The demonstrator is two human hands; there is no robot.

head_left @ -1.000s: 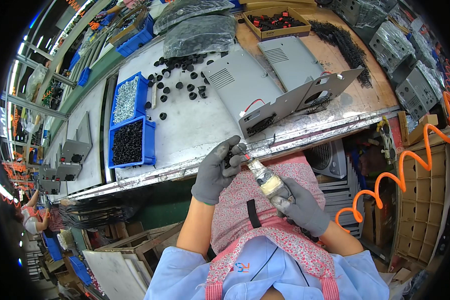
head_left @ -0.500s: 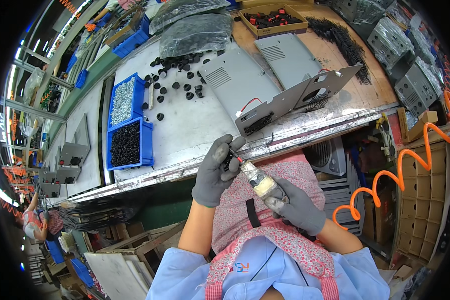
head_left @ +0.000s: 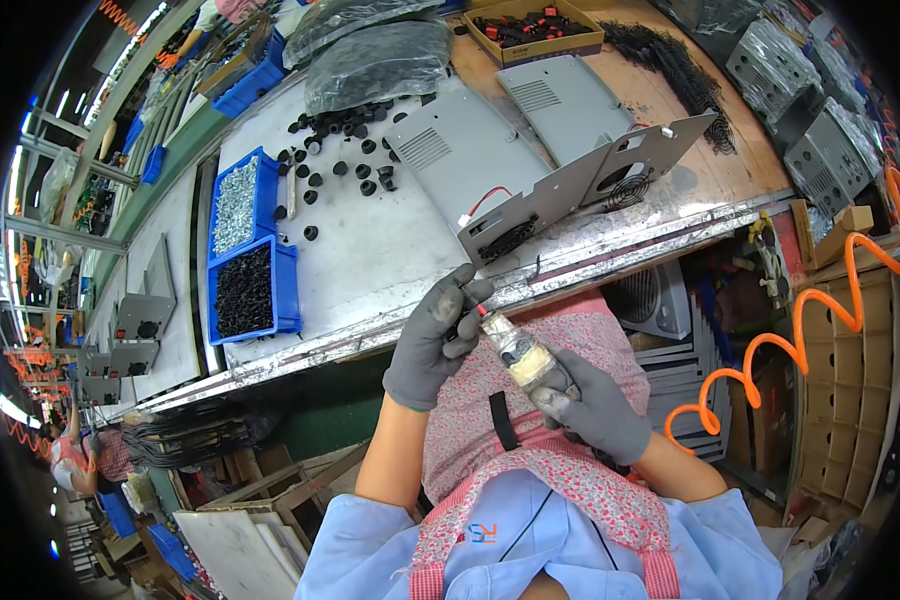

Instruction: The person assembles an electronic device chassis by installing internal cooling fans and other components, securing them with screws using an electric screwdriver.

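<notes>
My right hand [head_left: 595,408], in a grey work glove, is wrapped round a tape-wrapped power screwdriver [head_left: 523,358], whose tip points up and left. My left hand [head_left: 428,345], also gloved, is closed with its fingers curled at the screwdriver's tip. Small dark bits show between its fingers, too small to name. Both hands are over my lap, just off the bench's front edge. Beyond them on the bench stands a grey sheet-metal panel [head_left: 470,150] bent up at its near side, with a black fan and a red wire. A second such panel [head_left: 562,105] stands beside it.
Blue bins hold silver screws [head_left: 238,207] and black screws [head_left: 243,293]. Black caps [head_left: 348,122] lie scattered behind them. Further back are a plastic bag [head_left: 375,75], a carton [head_left: 535,38] of red-black parts and black wire guards [head_left: 660,65]. An orange coiled hose [head_left: 755,365] hangs at right.
The view has shifted slightly, so the bench and its things appear a little further left. Both hands keep nearly the same pose, with the screwdriver's tip still at the left fingers.
</notes>
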